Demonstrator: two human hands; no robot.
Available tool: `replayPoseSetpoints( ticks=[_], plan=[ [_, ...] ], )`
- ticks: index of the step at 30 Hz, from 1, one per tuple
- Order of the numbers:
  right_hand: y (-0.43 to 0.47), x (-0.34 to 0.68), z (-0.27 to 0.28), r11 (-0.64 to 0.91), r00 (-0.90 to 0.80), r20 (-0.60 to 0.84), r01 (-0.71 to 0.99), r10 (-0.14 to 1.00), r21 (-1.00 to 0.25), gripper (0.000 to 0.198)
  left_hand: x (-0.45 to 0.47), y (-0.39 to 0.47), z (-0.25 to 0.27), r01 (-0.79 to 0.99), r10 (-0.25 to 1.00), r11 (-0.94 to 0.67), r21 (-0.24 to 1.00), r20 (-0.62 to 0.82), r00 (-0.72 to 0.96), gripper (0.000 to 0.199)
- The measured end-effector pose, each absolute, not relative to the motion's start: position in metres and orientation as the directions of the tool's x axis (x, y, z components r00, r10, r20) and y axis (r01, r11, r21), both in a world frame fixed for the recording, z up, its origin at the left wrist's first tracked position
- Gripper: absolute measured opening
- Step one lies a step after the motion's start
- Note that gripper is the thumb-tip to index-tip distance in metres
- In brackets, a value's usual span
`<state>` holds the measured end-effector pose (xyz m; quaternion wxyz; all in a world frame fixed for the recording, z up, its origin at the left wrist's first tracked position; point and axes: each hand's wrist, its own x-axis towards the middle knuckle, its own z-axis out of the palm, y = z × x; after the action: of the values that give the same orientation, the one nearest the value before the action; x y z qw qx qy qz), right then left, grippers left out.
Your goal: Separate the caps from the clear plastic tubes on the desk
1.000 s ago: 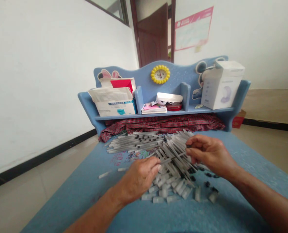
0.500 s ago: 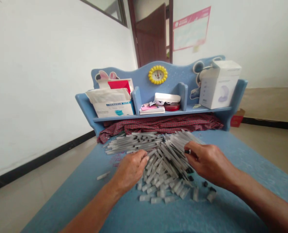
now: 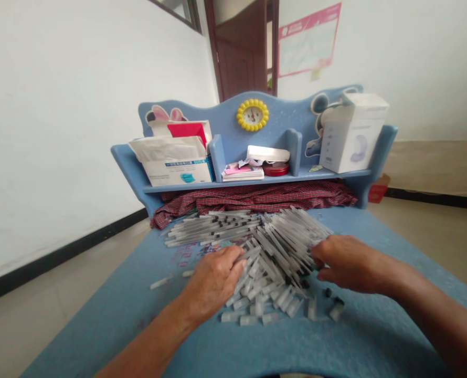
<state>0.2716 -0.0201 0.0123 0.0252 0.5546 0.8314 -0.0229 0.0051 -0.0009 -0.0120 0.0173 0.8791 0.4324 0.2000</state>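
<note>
My left hand is closed, thumb and fingers together, at the left edge of a heap of clear pen caps. Whatever sits in its fingertips is too blurred to name. On the other side, my right hand is closed beside a stack of clear pen barrels; its fingers hide what they grip. Small black plugs lie below that hand, close to a loose clear cap. Farther back on the left, more pen barrels with black ends lie in a row.
A single clear piece lies on the blue tabletop at left. Behind the pens is a bunched checked cloth under a blue shelf. The shelf holds a mask box, a red tin and a white box.
My right hand has moved right, away from the middle of the barrels, and the black plug seen at its fingertips is now hidden. My left hand has shifted slightly downward and right.
</note>
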Motion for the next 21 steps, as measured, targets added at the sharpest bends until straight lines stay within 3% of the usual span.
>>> replayPoseSetpoints(
  ticks=[8,11,15,18,21],
  plan=[
    [-0.024,0.264,0.014,0.339,-0.337,-0.080,0.941,0.938,0.017,0.006,0.009,-0.006,-0.017,0.714,0.743,-0.664,0.222,0.296,0.600,0.016],
    [-0.030,0.258,0.019,0.319,-0.317,0.078,0.948,0.945,-0.008,0.017,0.014,-0.011,-0.018,0.680,0.710,-0.701,0.216,0.302,0.636,0.015],
    [-0.043,0.240,0.010,0.613,-0.560,0.315,0.784,0.766,-0.097,0.017,0.025,-0.025,-0.016,0.617,0.638,-0.766,0.178,0.326,0.698,0.014],
    [-0.048,0.232,0.003,0.736,-0.686,0.301,0.671,0.662,-0.089,0.016,0.028,-0.034,-0.008,0.559,0.576,-0.816,0.148,0.292,0.764,0.012],
    [-0.051,0.234,0.011,0.737,-0.700,0.251,0.668,0.669,-0.102,0.023,0.022,-0.041,0.007,0.591,0.601,-0.799,0.110,0.175,0.780,0.007]
  ],
)
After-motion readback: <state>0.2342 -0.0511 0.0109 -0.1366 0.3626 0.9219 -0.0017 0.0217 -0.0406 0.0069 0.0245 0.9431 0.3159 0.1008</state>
